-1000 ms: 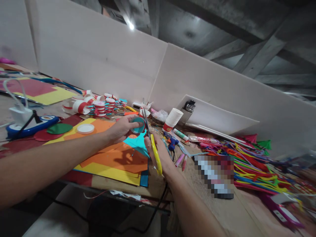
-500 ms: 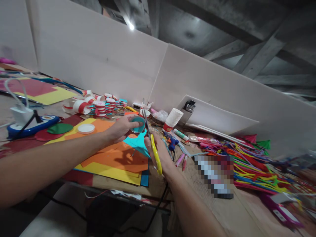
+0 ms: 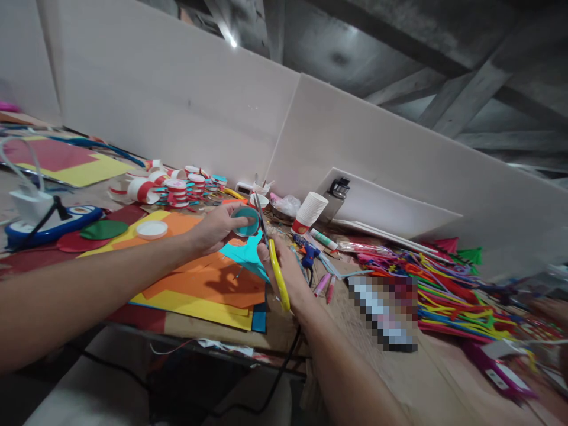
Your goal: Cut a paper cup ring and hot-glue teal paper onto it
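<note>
My left hand [image 3: 213, 228] grips a round piece with a teal face and a pale rim [image 3: 245, 221], perhaps part of a paper cup, with the thumb lying across its face. In my right hand [image 3: 284, 266] is a pair of scissors [image 3: 278, 275] with yellow handles, its blades pointing up close to the piece's right edge. Whether the blades touch the rim I cannot tell. Below both hands lie a cut sheet of turquoise paper [image 3: 248, 253], orange sheets [image 3: 199, 278] and a yellow sheet [image 3: 190, 309].
Behind stand red-and-white paper cup crafts [image 3: 177, 192], a stack of paper cups [image 3: 310, 210] and a bottle [image 3: 335, 201]. A blue glue gun [image 3: 309, 254] and markers [image 3: 322, 285] lie right, beside colourful pipe cleaners [image 3: 452, 302]. A blue power strip [image 3: 66, 220] sits left.
The whole view has shifted slightly. Both hands keep nearly the same pose, with the round piece and the scissors still side by side.
</note>
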Tool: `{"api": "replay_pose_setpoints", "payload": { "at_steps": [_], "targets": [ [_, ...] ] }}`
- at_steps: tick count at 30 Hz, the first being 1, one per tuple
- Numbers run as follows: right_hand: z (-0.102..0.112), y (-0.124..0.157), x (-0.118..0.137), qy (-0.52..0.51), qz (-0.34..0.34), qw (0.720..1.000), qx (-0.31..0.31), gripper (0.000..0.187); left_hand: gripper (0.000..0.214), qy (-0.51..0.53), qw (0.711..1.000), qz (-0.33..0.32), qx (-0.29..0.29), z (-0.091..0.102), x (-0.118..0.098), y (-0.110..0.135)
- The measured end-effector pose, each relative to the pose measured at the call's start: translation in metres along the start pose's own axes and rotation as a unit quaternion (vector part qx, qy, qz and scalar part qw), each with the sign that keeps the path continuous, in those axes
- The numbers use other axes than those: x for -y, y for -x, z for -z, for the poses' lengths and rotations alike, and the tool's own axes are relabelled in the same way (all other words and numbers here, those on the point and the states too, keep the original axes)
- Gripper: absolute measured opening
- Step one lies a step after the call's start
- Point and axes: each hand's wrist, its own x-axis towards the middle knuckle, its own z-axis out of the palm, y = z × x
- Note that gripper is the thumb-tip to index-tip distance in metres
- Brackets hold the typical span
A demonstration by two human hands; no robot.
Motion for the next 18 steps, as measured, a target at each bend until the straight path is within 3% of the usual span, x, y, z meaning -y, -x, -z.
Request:
{"api": "replay_pose_setpoints", "payload": {
  "at_steps": [18],
  "targets": [
    [-0.0002,0.0017,0.0014,0.015,0.003,1.000,-0.012,0.038,0.027,-0.004,1.000,0.015,0.003,0.0031,0.0001,-0.0010]
  ]
}}
